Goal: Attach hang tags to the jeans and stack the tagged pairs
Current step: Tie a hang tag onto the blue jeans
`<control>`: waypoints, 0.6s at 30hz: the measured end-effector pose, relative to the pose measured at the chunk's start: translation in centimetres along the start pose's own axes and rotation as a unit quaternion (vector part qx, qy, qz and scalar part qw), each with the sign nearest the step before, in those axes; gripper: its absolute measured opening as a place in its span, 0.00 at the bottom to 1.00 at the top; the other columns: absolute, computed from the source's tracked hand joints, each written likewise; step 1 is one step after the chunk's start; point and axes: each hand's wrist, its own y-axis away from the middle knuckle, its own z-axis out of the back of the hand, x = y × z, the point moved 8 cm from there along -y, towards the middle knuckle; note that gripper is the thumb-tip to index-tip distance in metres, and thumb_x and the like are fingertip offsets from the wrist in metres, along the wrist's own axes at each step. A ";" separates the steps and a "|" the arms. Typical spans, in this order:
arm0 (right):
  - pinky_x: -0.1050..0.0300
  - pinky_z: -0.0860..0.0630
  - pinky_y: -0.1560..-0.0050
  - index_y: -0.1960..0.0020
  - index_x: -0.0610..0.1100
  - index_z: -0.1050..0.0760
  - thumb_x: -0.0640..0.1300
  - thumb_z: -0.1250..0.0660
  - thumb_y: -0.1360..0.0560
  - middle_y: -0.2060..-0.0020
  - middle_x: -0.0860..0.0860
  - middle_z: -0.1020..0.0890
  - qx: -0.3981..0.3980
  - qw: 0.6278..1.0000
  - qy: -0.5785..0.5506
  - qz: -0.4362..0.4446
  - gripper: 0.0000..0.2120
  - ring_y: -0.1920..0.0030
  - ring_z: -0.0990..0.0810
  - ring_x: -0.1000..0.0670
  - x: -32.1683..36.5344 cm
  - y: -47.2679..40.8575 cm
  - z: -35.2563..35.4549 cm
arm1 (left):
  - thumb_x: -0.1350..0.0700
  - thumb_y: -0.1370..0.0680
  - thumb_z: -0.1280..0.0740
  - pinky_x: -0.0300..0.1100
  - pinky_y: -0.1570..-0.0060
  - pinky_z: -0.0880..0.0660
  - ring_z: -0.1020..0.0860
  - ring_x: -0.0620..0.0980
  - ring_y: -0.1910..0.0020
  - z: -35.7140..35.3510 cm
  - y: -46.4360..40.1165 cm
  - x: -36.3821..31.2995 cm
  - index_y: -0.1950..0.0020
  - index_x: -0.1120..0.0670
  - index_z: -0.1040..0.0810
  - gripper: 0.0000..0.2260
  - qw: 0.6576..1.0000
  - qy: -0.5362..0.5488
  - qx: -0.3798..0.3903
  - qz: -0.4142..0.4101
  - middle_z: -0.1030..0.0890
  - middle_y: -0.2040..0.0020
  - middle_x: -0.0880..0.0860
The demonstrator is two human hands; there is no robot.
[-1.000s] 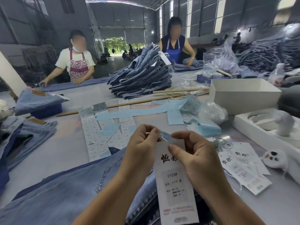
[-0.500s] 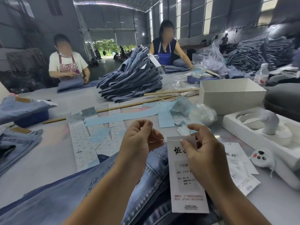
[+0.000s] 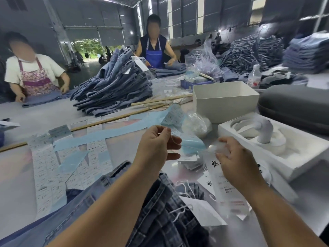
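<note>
A pair of blue jeans (image 3: 160, 207) lies in front of me with its waistband near my forearms. My left hand (image 3: 154, 145) pinches one end of a thin string (image 3: 194, 147) that runs taut to my right hand (image 3: 235, 161). The right hand grips the top of a long white hang tag (image 3: 229, 195) with black characters, which hangs blurred above the jeans. More white tags (image 3: 201, 211) with string loops lie on the denim under it.
Strips of white and blue size labels (image 3: 71, 157) cover the table on the left. A tall stack of folded jeans (image 3: 114, 90) stands mid-table behind wooden sticks. A white open box (image 3: 224, 100), a white moulded tray (image 3: 274, 143) and a grey case (image 3: 295, 107) stand on the right. Two people work across the table.
My hands have drawn apart, pulling the string taut between them. The tag has moved right with my right hand, and my view has shifted right.
</note>
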 end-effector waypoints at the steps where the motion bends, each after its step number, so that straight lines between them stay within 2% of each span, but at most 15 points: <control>1: 0.57 0.32 0.53 0.35 0.47 0.26 0.39 0.32 0.24 0.47 0.45 0.18 0.007 1.000 0.007 -0.016 0.17 0.47 0.21 0.42 -1.0 -0.4 0.0 | 0.58 0.15 0.41 0.42 0.70 0.21 0.18 0.48 0.66 -0.4 -0.5 0.3 0.51 0.57 0.26 0.07 1.000 -0.016 0.005 0.005 0.16 0.65 0.52; 5: 0.56 0.30 0.63 0.40 0.50 0.26 0.40 0.33 0.23 0.59 0.52 0.22 0.046 0.995 -0.005 -0.088 0.13 0.62 0.23 0.53 -4.8 -1.3 -0.8 | 0.58 0.16 0.41 0.43 0.68 0.19 0.18 0.50 0.63 -2.1 -2.6 1.6 0.51 0.57 0.25 0.08 0.992 -0.120 0.020 0.015 0.16 0.63 0.54; 8: 0.56 0.29 0.62 0.44 0.50 0.26 0.41 0.32 0.24 0.57 0.49 0.21 0.056 0.988 -0.032 -0.138 0.10 0.59 0.22 0.49 -7.3 -1.5 -1.3 | 0.58 0.16 0.40 0.45 0.65 0.19 0.19 0.49 0.65 -3.2 -3.6 2.9 0.51 0.58 0.25 0.07 0.972 -0.227 0.046 0.030 0.16 0.62 0.55; 10: 0.57 0.32 0.65 0.45 0.49 0.26 0.41 0.30 0.26 0.56 0.47 0.20 0.072 0.983 -0.027 -0.165 0.11 0.59 0.21 0.48 -8.8 -1.6 -1.8 | 0.58 0.17 0.40 0.45 0.64 0.19 0.20 0.49 0.66 -3.9 -3.9 3.7 0.52 0.57 0.25 0.07 0.946 -0.312 0.082 0.034 0.15 0.61 0.55; 12: 0.59 0.33 0.66 0.46 0.49 0.25 0.41 0.28 0.27 0.55 0.48 0.20 0.095 0.979 -0.014 -0.179 0.12 0.57 0.22 0.50 -9.7 -1.4 -2.4 | 0.58 0.17 0.40 0.46 0.64 0.20 0.21 0.50 0.66 -5.1 -4.2 4.4 0.52 0.57 0.25 0.07 0.897 -0.420 0.137 0.023 0.15 0.59 0.55; 14: 0.58 0.30 0.61 0.49 0.51 0.24 0.40 0.29 0.28 0.54 0.51 0.22 0.109 0.979 -0.017 -0.172 0.11 0.55 0.23 0.50 -10.0 -1.4 -2.9 | 0.59 0.17 0.41 0.44 0.65 0.23 0.20 0.53 0.63 -6.7 -4.6 5.0 0.49 0.60 0.23 0.08 0.815 -0.545 0.197 -0.004 0.16 0.56 0.57; 16: 0.55 0.26 0.55 0.52 0.52 0.24 0.37 0.30 0.29 0.54 0.53 0.21 0.119 0.979 -0.020 -0.163 0.12 0.56 0.22 0.50 -10.0 -1.5 -3.5 | 0.60 0.18 0.41 0.40 0.69 0.30 0.22 0.56 0.59 -8.8 -4.8 5.7 0.50 0.63 0.23 0.10 0.728 -0.636 0.252 -0.038 0.20 0.59 0.57; 18: 0.53 0.24 0.51 0.54 0.53 0.24 0.36 0.31 0.29 0.53 0.53 0.18 0.121 0.979 -0.014 -0.165 0.12 0.55 0.21 0.51 -10.2 -1.5 -3.9 | 0.60 0.19 0.42 0.41 0.70 0.35 0.28 0.55 0.60 -10.7 -4.7 6.6 0.53 0.60 0.25 0.08 0.684 -0.670 0.280 -0.066 0.29 0.65 0.53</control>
